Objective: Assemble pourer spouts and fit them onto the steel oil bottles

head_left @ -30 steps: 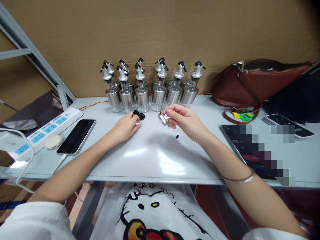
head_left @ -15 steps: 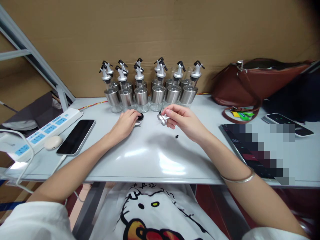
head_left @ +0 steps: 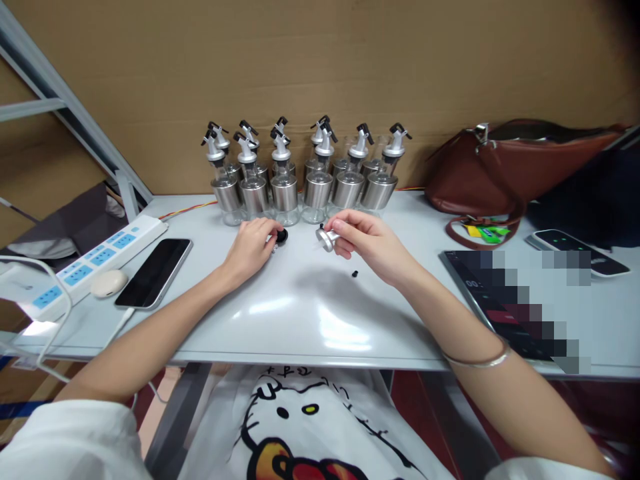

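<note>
My right hand point(head_left: 367, 241) is closed on a small silver pourer cap point(head_left: 325, 238), held just above the grey table point(head_left: 310, 313). My left hand point(head_left: 253, 247) rests on the table with its fingers curled over small black parts point(head_left: 283, 235); a black ring shows at the fingertips and a small silver piece lies beneath them. A tiny black piece point(head_left: 355, 273) lies on the table under my right wrist. Behind both hands stand several glass and steel dispenser bottles point(head_left: 300, 180) with silver pourer tops.
At left lie a white power strip point(head_left: 95, 257), a cream earbud case point(head_left: 106, 283) and a dark phone point(head_left: 154, 271) on a cable. At right are a brown leather bag point(head_left: 505, 167), a tablet point(head_left: 500, 307) and another phone point(head_left: 575, 250). Cardboard lines the back wall.
My left hand has slid a little forward over the black parts, covering most of them. My right hand stays where it was with the silver cap.
</note>
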Demonstrator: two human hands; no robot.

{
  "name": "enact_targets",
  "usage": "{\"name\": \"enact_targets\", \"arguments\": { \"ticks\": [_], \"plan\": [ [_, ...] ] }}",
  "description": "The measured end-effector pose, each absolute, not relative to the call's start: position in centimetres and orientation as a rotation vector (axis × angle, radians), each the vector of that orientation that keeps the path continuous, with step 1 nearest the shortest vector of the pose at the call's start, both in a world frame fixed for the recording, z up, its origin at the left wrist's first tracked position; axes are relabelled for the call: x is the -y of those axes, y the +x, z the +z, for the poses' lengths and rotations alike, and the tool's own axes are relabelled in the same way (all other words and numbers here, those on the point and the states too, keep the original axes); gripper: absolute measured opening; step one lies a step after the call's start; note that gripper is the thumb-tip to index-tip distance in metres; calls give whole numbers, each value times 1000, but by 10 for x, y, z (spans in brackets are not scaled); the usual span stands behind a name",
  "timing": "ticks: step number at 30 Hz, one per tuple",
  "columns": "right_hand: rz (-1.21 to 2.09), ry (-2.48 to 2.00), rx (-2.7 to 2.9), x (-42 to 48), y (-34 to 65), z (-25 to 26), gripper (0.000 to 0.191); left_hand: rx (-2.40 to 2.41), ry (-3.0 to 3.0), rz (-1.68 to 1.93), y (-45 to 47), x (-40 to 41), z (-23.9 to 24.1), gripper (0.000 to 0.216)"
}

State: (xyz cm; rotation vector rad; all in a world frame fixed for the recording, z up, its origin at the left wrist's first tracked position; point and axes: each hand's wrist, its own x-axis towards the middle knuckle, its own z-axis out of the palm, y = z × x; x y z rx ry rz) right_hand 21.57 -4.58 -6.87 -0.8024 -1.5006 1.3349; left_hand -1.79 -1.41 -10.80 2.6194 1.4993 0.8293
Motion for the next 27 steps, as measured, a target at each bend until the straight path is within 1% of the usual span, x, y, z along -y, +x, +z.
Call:
{"name": "enact_targets", "arguments": {
  "ticks": [3, 7, 11, 18, 23, 27],
  "plan": [
    [1318, -804, 1497, 45, 216, -68, 28, -1446, 2513, 1034, -15, 16, -107, 16],
    [1277, -876, 1503, 43, 217, -70, 29, -1259, 2168, 1232, -7, 25, -103, 9],
    [1238, -935, 1543, 42, 217, -72, 30, -1043, 1811, 1194, 2, 38, -96, 10],
    [1187, -890, 1650, 43, 215, -74, 32, -824, 1434, 1144, 9, 48, -90, 29],
    [1214, -807, 1616, 44, 213, -77, 35, -777, 1310, 1141, 9, 49, -88, 28],
    [1151, -841, 1637, 44, 214, -80, 35, -791, 1286, 1073, 9, 48, -89, 27]
  ]
}}
